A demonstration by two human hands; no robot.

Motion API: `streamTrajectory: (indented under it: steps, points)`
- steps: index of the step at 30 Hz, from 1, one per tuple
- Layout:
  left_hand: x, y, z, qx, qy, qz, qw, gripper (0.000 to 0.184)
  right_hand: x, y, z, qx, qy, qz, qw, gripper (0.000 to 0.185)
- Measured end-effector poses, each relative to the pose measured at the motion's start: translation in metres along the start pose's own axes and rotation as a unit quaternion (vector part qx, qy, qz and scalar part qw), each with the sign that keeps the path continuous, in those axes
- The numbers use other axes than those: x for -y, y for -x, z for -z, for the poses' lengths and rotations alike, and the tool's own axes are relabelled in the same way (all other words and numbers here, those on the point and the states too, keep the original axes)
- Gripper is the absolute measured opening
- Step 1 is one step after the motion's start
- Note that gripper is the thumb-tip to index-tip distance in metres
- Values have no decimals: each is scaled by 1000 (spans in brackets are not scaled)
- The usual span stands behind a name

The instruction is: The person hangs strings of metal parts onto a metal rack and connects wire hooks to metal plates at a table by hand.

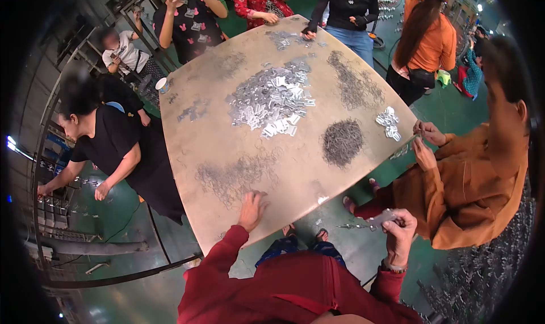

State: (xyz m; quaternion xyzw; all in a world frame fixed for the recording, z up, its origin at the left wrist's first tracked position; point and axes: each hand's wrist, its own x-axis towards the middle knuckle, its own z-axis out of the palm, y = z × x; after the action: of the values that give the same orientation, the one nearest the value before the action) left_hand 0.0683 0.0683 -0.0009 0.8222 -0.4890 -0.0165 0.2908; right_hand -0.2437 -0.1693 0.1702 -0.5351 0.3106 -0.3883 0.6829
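Observation:
My left hand reaches over the near edge of the table, fingers slightly bent and apart, beside a loose spread of thin wire hooks. Nothing shows in its grasp. Off the table's near right side, my right hand pinches a flat metal plate between thumb and fingers. A short string of small metal pieces trails leftward from that plate. In the middle of the table lies a big heap of flat silvery metal plates.
The tan table also carries a dense pile of wire hooks, a thin spread of them, a small plate pile and a paper cup. A person in brown works at the right; others stand around.

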Motion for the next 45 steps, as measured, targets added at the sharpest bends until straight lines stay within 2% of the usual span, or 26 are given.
streamTrajectory:
  steps: [3,5,7,9,10,11,13,14,20,25,29,32,37,43,45]
  points:
    - [-50,32,-5,89,147,54,984,21,10,-4,7,36,14,1,999,18]
    - [-63,72,-20,108,116,107,982,17,14,-7,12,56,-26,-13,998,23]
    - [-55,133,-46,76,86,197,974,21,10,-15,22,96,-33,-17,995,23]
    - [-14,226,-91,143,7,336,931,24,15,-23,21,136,-56,-27,989,23]
    - [27,293,-125,263,-72,287,918,22,15,-28,21,150,-57,-28,987,22]
    - [34,325,-136,407,-119,361,830,23,15,-32,20,163,-57,-30,985,21]
    - [32,389,-156,489,-90,350,794,34,14,-37,12,172,-52,-26,983,21]
    - [24,394,-156,509,-55,362,779,33,15,-38,9,177,-46,-23,983,21]
    - [10,354,-140,473,103,443,754,31,8,-46,-14,227,-100,-1,969,20]
    - [19,318,-75,475,231,481,700,30,-10,-58,-36,273,-151,25,950,17]
    - [45,272,-18,463,265,509,675,30,-24,-64,-52,292,-200,8,935,15]
    - [66,239,13,439,240,528,686,30,-35,-65,-55,285,-216,-3,934,16]
    - [89,203,57,384,160,531,738,31,-39,-60,-64,292,-213,14,932,18]
    - [92,183,114,281,-19,501,818,34,-45,-43,-57,323,-197,-23,925,16]
    - [88,174,136,221,-106,474,846,35,-52,-31,-57,298,-176,-32,938,18]
